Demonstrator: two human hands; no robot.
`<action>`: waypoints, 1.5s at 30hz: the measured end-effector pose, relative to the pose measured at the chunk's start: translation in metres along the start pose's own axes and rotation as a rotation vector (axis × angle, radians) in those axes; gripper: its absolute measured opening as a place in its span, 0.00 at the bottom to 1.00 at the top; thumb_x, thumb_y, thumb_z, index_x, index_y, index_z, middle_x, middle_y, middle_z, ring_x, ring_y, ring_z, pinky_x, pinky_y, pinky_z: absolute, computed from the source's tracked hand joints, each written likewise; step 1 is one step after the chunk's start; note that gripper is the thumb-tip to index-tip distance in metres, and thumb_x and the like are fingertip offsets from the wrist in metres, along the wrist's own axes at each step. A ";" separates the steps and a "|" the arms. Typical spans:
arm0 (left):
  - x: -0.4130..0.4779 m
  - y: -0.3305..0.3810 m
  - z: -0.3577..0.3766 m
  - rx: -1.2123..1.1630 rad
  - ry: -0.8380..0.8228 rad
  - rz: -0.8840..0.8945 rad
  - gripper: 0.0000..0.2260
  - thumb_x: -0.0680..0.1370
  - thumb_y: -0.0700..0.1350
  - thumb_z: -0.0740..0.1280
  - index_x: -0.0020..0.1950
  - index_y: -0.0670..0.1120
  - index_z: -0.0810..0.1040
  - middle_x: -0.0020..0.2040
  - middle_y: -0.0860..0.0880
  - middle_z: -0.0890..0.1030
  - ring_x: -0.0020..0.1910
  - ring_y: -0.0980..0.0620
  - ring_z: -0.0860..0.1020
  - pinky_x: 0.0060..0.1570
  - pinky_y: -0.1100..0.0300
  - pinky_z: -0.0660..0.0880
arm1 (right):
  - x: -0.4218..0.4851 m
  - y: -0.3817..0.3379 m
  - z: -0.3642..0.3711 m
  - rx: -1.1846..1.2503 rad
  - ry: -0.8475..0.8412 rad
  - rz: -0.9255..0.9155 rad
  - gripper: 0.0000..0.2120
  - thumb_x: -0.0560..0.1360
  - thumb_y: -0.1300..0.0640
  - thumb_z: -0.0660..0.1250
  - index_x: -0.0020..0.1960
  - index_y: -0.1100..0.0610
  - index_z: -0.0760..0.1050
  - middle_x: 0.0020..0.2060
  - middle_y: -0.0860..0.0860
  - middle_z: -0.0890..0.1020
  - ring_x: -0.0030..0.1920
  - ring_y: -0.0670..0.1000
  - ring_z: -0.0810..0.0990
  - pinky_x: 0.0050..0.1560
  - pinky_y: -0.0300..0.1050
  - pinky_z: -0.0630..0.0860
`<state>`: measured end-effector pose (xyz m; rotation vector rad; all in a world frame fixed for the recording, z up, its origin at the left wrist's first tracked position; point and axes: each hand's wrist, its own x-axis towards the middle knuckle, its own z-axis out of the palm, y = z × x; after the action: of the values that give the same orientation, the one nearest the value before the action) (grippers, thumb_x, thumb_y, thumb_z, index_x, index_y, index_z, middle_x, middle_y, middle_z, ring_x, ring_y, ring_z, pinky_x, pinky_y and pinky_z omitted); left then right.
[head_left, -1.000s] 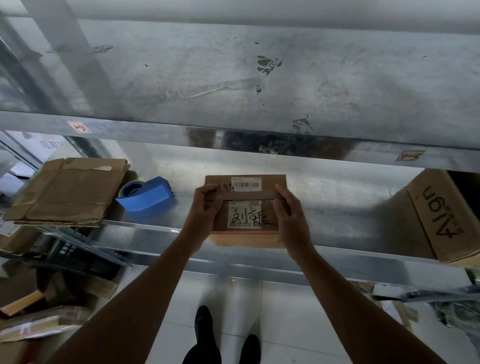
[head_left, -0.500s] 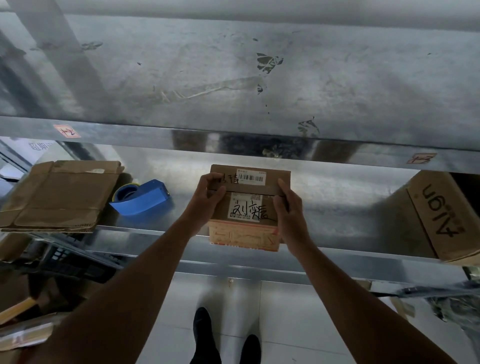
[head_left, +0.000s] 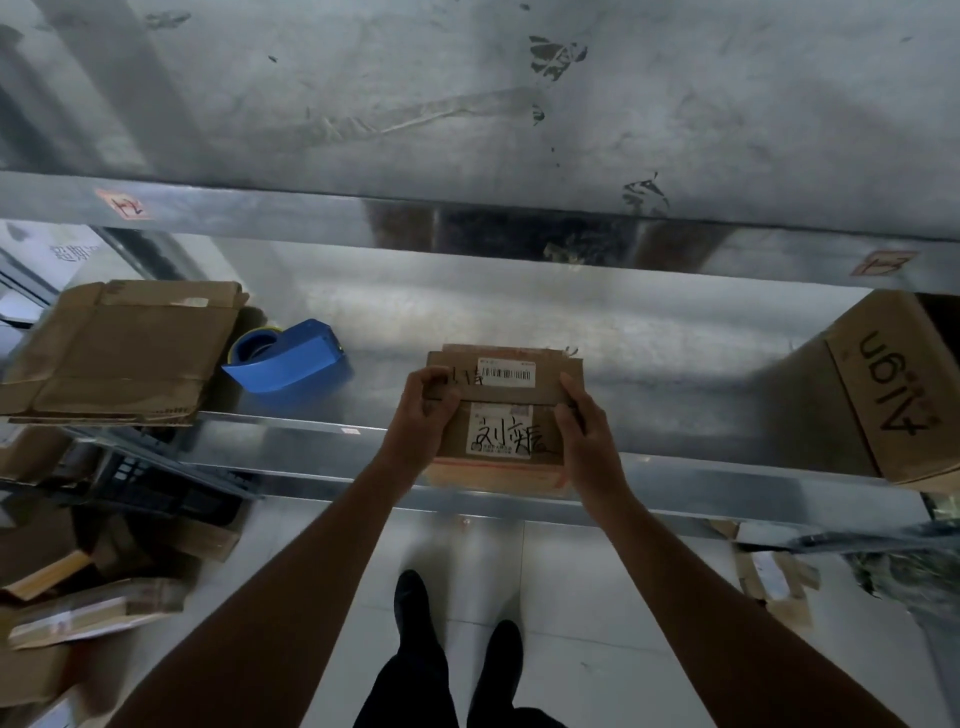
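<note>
- flattened cartons (head_left: 119, 348): stacked on the shelf (head_left: 675, 374), far left, at 9 o'clock from the parcel, well apart from it.
- blue tape dispenser (head_left: 291, 358): on the shelf just beside the cartons' right edge, at about 10 o'clock from the parcel, with the tape roll toward the cartons.
- left hand (head_left: 423, 415): grasping the parcel's left side, fingers curled onto its top face near the handwriting.
- parcel (head_left: 501, 410): small brown cardboard box at the shelf's front edge, mid-frame, between both hands. Barcode label on the far part, white label with black handwriting on the near part. Can't tell if it rests on the shelf or is lifted off it.
- right hand (head_left: 587, 431): grasping the parcel's right side, fingers wrapped at the edge.
- large box (head_left: 893, 384): brown, printed "Align", on the shelf at 3 o'clock from the parcel, well apart.
- shoes (head_left: 410, 603): dark, on the pale floor at 6 o'clock, below the shelf edge.
</note>
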<state>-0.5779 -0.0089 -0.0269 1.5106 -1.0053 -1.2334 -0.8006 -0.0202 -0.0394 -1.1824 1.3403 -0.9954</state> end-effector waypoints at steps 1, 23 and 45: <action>0.004 0.003 0.000 0.011 -0.001 -0.015 0.11 0.83 0.46 0.64 0.65 0.52 0.69 0.61 0.44 0.77 0.53 0.44 0.83 0.49 0.44 0.83 | 0.004 -0.003 0.001 0.011 -0.015 0.009 0.15 0.86 0.53 0.58 0.71 0.49 0.71 0.57 0.54 0.81 0.51 0.51 0.86 0.49 0.52 0.85; 0.068 0.007 -0.017 0.424 0.020 0.148 0.09 0.82 0.58 0.54 0.61 0.59 0.67 0.59 0.48 0.74 0.54 0.49 0.80 0.48 0.49 0.83 | 0.051 -0.026 0.028 -1.310 -0.180 -0.372 0.37 0.80 0.36 0.37 0.83 0.53 0.47 0.83 0.55 0.47 0.82 0.56 0.41 0.81 0.61 0.43; 0.077 -0.004 -0.219 1.258 0.276 0.186 0.28 0.73 0.58 0.73 0.68 0.51 0.68 0.59 0.40 0.76 0.53 0.36 0.79 0.47 0.43 0.78 | 0.037 -0.035 0.051 -1.385 -0.129 -0.227 0.46 0.72 0.24 0.32 0.82 0.50 0.35 0.82 0.51 0.37 0.81 0.51 0.33 0.80 0.56 0.35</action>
<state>-0.3490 -0.0479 -0.0311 2.3164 -1.8086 -0.1221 -0.7449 -0.0605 -0.0170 -2.3746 1.8267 0.0432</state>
